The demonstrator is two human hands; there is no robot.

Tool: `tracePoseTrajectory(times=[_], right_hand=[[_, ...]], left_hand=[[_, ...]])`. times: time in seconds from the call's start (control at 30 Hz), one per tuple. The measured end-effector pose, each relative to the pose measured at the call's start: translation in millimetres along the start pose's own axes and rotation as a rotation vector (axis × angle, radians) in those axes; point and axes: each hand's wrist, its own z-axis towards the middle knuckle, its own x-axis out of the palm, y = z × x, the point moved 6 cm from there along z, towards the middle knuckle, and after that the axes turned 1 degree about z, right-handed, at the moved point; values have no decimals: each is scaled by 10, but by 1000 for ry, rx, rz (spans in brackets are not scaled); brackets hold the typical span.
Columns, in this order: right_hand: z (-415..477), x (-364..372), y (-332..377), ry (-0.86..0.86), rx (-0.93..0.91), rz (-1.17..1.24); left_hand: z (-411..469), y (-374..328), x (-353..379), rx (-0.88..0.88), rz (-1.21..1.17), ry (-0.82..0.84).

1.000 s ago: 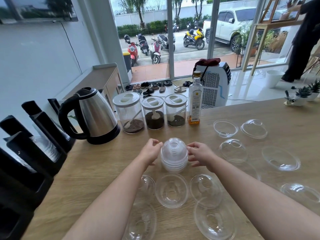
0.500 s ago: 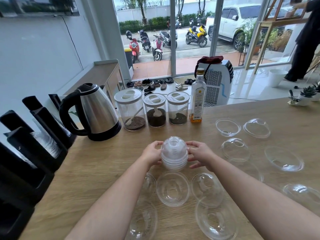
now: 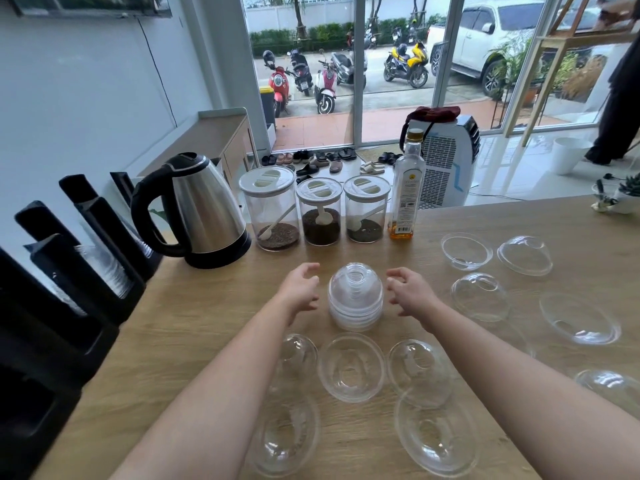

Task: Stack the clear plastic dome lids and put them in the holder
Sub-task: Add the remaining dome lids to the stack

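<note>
Clear plastic, the stack of dome lids [image 3: 355, 296] is standing rims-down mid-table, the left hand [image 3: 300, 288] and right hand [image 3: 408, 292] hovering open beside it, touching nothing, loose lids [image 3: 351, 367] lying near for nesting, the black holder [image 3: 86, 271] waiting far left, the bottle [image 3: 406, 199] label unreadable.

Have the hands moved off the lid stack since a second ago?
Yes. Left hand and right hand have opened outward, apart from the lid stack, which stays before the jars.
</note>
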Motion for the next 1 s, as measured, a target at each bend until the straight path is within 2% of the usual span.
tracePoseTrajectory(times=[0.13,0.23,0.3,0.43,0.53,0.6,0.77,0.9,1.0], right_hand=[[-138,-99,400,-166,-375,-319],[-422,43,769,-101,-583,-432],[-608,251,903,83,-602,-481],[-993,800,906,451,-624,-753],[-1220,1094,760,610,-628,-852],[-1308,1227,662,615,-669,-945],[-1341,1407,485,501,-734,-1164],[-1351,1460,470,454,-791,-1207],[-1326,1444,465,459,-746,-1147]], left_hand=[[-98,-137,-439,104,109,-101],[-275,-116,-723,158,238,-172],[-398,-29,-806,155,324,-149],[-601,268,-811,86,492,-12],[-696,437,-771,70,554,22],[-743,515,-757,63,579,-5],[-795,571,-723,60,638,-123],[-805,554,-726,57,671,-162],[-802,578,-754,47,677,-172]])
